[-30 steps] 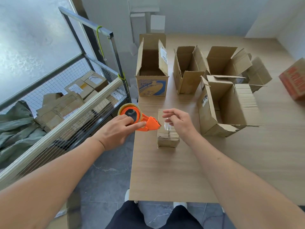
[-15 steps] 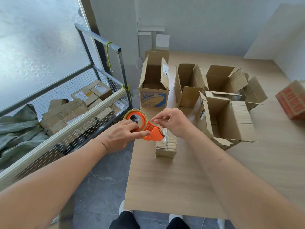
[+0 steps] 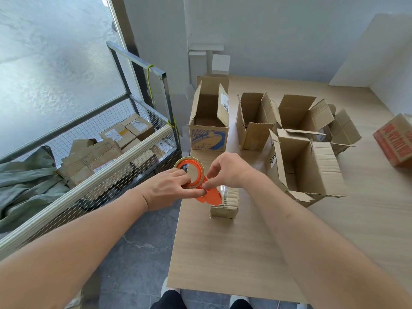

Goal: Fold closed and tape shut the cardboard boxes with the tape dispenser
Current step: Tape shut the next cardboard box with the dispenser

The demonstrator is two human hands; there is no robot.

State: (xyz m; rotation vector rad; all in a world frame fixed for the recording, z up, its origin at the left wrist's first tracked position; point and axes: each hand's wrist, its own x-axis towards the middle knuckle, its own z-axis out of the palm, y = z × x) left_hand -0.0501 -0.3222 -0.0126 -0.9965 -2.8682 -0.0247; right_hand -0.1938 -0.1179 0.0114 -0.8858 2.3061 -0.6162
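Left hand point(image 3: 169, 189) grips orange tape dispenser point(image 3: 200, 186), right hand point(image 3: 225, 172) pinches tape end w/ fingertips above small closed box point(image 3: 224, 204); next, prob. stick tape down.

A wooden bench point(image 3: 223, 253) stood over a grey tiled floor point(image 3: 133, 253). To its left was a metal wire cage cart point(image 3: 138, 121) holding taped parcels point(image 3: 124, 132) and a crumpled green cloth point(image 3: 26, 181). White blocks point(image 3: 209, 61) leaned on the grey wall point(image 3: 278, 30). A frosted window point(image 3: 55, 59) filled the upper left.
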